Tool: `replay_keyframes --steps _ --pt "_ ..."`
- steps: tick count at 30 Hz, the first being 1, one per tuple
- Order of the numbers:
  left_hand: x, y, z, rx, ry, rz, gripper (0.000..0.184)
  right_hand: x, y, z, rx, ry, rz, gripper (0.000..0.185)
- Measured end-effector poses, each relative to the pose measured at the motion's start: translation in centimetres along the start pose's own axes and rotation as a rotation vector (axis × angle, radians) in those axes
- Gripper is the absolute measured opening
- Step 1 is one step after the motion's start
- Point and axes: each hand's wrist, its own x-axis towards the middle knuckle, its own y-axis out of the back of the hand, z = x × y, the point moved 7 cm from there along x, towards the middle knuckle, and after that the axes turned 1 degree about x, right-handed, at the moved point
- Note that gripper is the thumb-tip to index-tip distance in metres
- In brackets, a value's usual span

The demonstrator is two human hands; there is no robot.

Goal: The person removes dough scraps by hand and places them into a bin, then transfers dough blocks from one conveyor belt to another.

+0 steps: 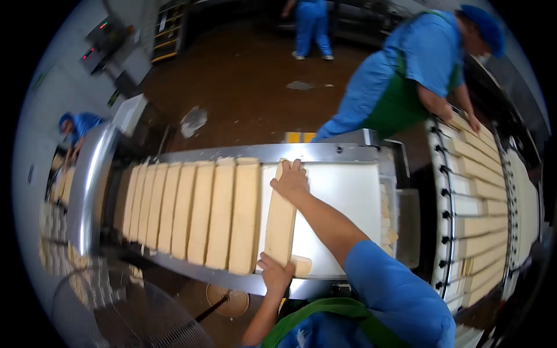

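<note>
A long pale-yellow block (281,223), like an uncut loaf, lies slightly tilted on the white surface of the conveyor. My right hand (291,178) grips its far end, fingers bent over the top and side. At the near end, my left hand (275,272) is wrapped around the block's lower end, thumb on one side. Beside that end lies a small pale piece (302,265), apart from my fingers. To the left, a row of similar long blocks (214,214) stands side by side, the closest one a narrow gap away from the held block.
Metal rails (267,153) edge the conveyor, and a steel hood (93,185) covers its left end. A bin of pale pieces (387,223) stands right. Beyond it, a co-worker (406,75) bends over a second conveyor (481,232) carrying blocks. A fan (127,307) is at lower left.
</note>
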Motion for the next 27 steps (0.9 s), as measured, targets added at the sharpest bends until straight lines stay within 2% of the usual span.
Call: replay_keyframes --steps 4,6,8,9,10,12,13,15,17,20,22,27 --pt "-0.5 -0.4 3.6 -0.132 -0.133 -0.123 0.085 -3.3 5.0 8.8 0.095 -0.307 0.027 0.079" --pt "-0.8 -1.9 6.4 -0.138 -0.274 -0.182 0.083 -4.8 7.0 13.2 -0.045 -0.343 0.173 0.079" --pt "-0.9 -2.9 8.6 -0.149 -0.291 -0.155 0.082 -5.9 7.7 17.2 -0.028 -0.402 0.208 0.08" --pt "-0.9 -2.9 10.3 -0.174 -0.291 -0.153 0.079 -7.1 8.6 19.2 0.12 -0.461 0.311 0.083" --pt "-1.2 -3.6 11.6 -0.169 -0.331 -0.179 0.079 -8.3 9.3 21.4 0.132 -0.499 0.337 0.083" --pt "-1.5 -4.2 14.2 -0.154 -0.447 -0.094 0.072 -9.9 10.1 25.9 0.522 -0.572 0.455 0.089" --pt "-1.8 -5.2 15.4 -0.14 -0.515 -0.068 0.069 -11.3 11.0 28.3 0.6 -0.579 0.54 0.087" --pt "-3.4 -6.0 19.6 -0.153 -0.567 -0.078 0.07 -15.2 13.5 32.7 0.602 -0.556 0.787 0.083" --pt "-5.2 -6.9 24.1 -0.165 -0.603 -0.082 0.071 -19.0 16.2 37.6 0.638 -0.582 0.924 0.081" --pt "-8.0 -9.0 30.4 -0.271 -0.743 -0.101 0.074 -25.1 21.4 44.1 0.759 -0.609 1.033 0.079" --pt "-10.0 -10.9 34.7 -0.354 -0.929 -0.124 0.075 -26.8 23.4 49.6 0.741 -0.643 1.095 0.079" --pt "-13.7 -14.7 44.4 -0.382 -1.08 -0.142 0.068 -28.6 27.7 61.2 0.727 -0.793 1.083 0.079"
